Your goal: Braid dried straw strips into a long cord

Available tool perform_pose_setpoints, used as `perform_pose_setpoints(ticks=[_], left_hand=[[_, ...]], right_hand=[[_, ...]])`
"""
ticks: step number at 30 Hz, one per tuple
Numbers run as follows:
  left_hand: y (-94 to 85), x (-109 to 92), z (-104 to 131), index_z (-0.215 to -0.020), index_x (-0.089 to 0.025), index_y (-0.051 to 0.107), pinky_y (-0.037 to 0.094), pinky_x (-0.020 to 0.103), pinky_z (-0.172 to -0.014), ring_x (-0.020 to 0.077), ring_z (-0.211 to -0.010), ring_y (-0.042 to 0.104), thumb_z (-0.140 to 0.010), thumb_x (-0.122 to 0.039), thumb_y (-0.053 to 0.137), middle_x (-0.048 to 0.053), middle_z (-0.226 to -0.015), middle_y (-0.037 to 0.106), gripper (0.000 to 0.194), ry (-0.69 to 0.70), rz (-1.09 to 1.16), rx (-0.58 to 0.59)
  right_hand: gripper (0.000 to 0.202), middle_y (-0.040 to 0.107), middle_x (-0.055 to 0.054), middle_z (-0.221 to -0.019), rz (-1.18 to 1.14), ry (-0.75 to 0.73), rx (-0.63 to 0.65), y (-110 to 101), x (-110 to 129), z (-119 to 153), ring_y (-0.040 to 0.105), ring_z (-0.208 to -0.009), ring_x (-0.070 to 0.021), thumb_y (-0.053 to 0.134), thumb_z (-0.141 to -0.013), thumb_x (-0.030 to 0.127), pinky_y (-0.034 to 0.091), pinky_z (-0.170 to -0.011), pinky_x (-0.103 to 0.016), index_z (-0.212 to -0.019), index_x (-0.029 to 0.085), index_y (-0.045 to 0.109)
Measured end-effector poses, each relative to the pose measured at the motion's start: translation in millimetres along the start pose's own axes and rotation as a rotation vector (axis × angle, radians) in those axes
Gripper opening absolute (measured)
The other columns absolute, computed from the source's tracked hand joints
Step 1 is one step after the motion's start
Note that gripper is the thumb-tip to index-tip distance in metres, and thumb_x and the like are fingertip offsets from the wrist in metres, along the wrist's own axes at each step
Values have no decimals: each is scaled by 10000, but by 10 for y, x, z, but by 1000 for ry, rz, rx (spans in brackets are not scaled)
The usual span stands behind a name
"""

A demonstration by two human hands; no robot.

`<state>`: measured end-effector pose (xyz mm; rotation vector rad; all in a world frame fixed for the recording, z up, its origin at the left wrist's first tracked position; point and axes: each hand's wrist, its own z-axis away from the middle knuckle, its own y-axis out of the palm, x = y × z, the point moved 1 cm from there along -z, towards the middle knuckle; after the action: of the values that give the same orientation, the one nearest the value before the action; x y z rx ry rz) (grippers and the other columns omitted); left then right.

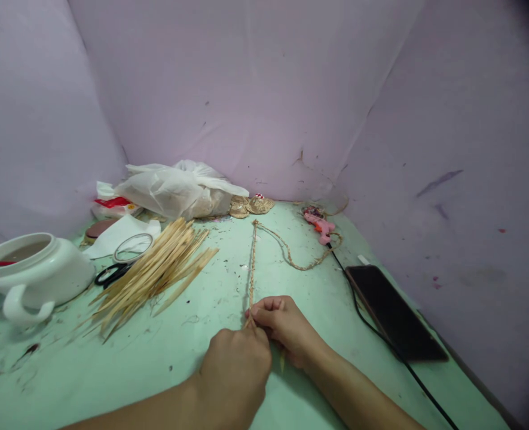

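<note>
A thin braid of straw-coloured strips (pixel 252 269) runs straight away from my hands across the green table, bends at its far point and curves off to the right. My right hand (pixel 282 325) pinches the braid's near end between thumb and fingers. Close against it, my left hand (pixel 237 364) is closed in a fist around the loose strips at that end; its fingertips are hidden from me. A pale strip tip pokes out below my right hand. To the left lies a bundle of flat dry strips (pixel 156 269).
At left are a white teapot-like pot (pixel 62 269), black-handled scissors (pixel 112 275) and a clear ring (pixel 132 247). A white plastic bag (pixel 174 188) and woven pieces (pixel 259 206) sit at the back. Right are a pink glue gun (pixel 321 228), its black cord and a phone (pixel 394 310).
</note>
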<state>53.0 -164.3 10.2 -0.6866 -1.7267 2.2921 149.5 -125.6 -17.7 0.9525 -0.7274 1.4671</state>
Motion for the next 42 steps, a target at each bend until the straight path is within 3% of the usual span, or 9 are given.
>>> perform_pose_setpoints(ticks=[5, 8, 12, 17, 21, 25, 31, 37, 42], left_hand=[[-314, 162, -31, -671, -148, 618, 378, 282, -584, 195, -626, 566, -748, -254, 380, 98, -629, 600, 273, -88, 69, -39], [-463, 356, -164, -800, -144, 607, 376, 247, -560, 153, -592, 559, -746, -284, 386, 64, -650, 602, 268, -223, 331, -219], [-268, 465, -354, -1127, -113, 434, 331, 218, -373, 99, -335, 454, -672, -252, 457, 8, -588, 584, 477, -352, 969, 161], [-105, 444, -401, -706, -101, 523, 314, 179, -310, 71, -346, 450, -633, -279, 508, 39, -584, 567, 192, -286, 1340, 326], [-120, 480, -408, -611, -112, 505, 297, 170, -300, 63, -323, 418, -625, -306, 529, -3, -478, 494, 196, -273, 1340, 390], [-115, 480, -424, -535, -143, 475, 256, 198, -311, 82, -279, 357, -635, -242, 453, -40, -351, 387, 142, -284, 1051, 349], [-61, 434, -431, -380, -156, 331, 153, 209, -396, 51, -407, 242, -526, -123, 422, -55, -381, 222, 175, -185, 563, -58], [32, 467, -462, -380, -160, 343, 126, 210, -369, 47, -379, 200, -502, -125, 414, -59, -357, 217, 146, -245, 759, 16], [-44, 414, -431, -355, -164, 334, 121, 204, -323, 37, -281, 177, -489, -116, 401, -63, -289, 244, 157, -352, 1087, 135]], right_hand=[[140, 453, 32, -400, 60, -70, 62, -18, -12, -24, 321, -364, -36, 553, -594, 211, 204, -392, -192, -491, 124, 513], [198, 350, 64, -337, 107, -61, 77, -41, -6, -25, 232, -330, -27, 552, -623, 238, 148, -376, -201, -465, 134, 490], [235, 341, 66, -340, 91, -104, 93, -60, -12, -34, 222, -347, -28, 573, -626, 280, 139, -384, -201, -466, 134, 480], [251, 482, 17, -416, 42, -143, 169, -50, -19, -52, 400, -410, -61, 592, -615, 329, 265, -439, -196, -499, 131, 491], [200, 511, 5, -456, 79, -169, 203, -73, 16, -58, 408, -432, -62, 552, -637, 264, 289, -463, -196, -503, 132, 482], [139, 448, 30, -444, 379, -205, 163, -138, 35, -45, 291, -411, -45, 504, -639, 198, 211, -416, -194, -525, 123, 525], [161, 535, -10, -523, 1005, -524, -147, -116, 53, 106, 390, -474, -83, 454, -666, 160, 224, -460, -219, -578, 147, 588], [172, 587, -56, -630, 1290, -516, -250, -25, 83, 287, 475, -513, -111, 455, -688, 187, 220, -478, -248, -613, 159, 608], [192, 616, -81, -720, 1490, -464, -88, 131, 49, 414, 533, -557, -164, 488, -628, 143, 207, -460, -268, -769, 147, 619]])
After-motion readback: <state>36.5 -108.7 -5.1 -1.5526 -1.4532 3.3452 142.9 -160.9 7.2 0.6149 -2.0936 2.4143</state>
